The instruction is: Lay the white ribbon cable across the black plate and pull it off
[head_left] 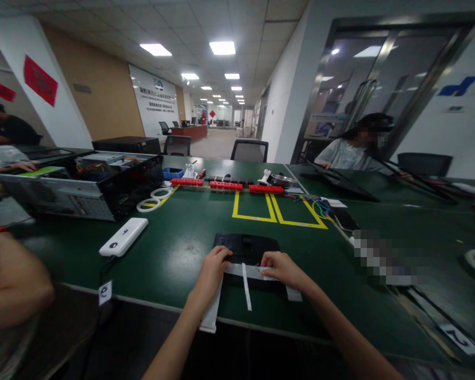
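A black panel-like piece with a small dark opening lies on the green table in front of me. Across its near part runs a flat, pale ribbon-like strip; its left end hangs past the table edge and its right end lies on the tabletop. A narrower white strip crosses it and points toward me. My left hand is closed at the ribbon's left side, fingertips touching the black piece. With thumb and fingers pinched, my right hand holds the ribbon's right side.
An opened computer case stands at left, beside two white rings. A white power bank lies nearer. Red strips line the back; coloured wires lie right. People sit left and right; another person's arm is near left.
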A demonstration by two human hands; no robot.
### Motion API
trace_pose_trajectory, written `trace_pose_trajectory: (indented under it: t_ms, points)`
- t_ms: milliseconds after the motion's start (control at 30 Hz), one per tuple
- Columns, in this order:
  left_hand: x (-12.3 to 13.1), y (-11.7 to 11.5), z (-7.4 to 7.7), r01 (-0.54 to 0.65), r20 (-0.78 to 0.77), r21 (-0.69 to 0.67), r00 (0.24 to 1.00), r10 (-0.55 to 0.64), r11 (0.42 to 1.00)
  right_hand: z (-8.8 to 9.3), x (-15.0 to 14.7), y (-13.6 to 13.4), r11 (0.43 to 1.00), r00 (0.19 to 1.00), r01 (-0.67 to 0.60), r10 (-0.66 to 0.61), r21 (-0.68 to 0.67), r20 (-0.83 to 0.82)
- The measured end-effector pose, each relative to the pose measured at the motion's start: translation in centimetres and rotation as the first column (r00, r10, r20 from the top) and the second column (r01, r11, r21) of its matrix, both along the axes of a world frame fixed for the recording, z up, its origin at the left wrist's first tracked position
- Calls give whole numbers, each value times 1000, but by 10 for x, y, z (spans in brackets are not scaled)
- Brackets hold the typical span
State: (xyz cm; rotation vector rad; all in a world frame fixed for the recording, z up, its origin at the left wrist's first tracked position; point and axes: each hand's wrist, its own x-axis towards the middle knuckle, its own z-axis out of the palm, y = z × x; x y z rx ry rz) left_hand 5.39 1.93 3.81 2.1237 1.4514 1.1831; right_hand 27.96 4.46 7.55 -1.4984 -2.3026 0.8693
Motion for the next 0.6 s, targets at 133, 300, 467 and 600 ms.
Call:
trace_pose_trajectory:
  t_ms: [133,300,467,600]
  points:
    - [7,-19,7,123,-324,8,939,-114,992,-5,1,1,999,999,-5,3,52,43]
    - [23,-52,4,165,-550,-142,807,-217,976,-8,1,1,992,994,-16,3,128,105]
    - [29,-60,-5,115,-595,-131,786,-171,985,-7,1,-2,975,979,-3,-43,223,198]
    - [32,-58,-6,93,-598,-135,786,-156,986,-8,1,-6,967,976,16,-71,256,207]
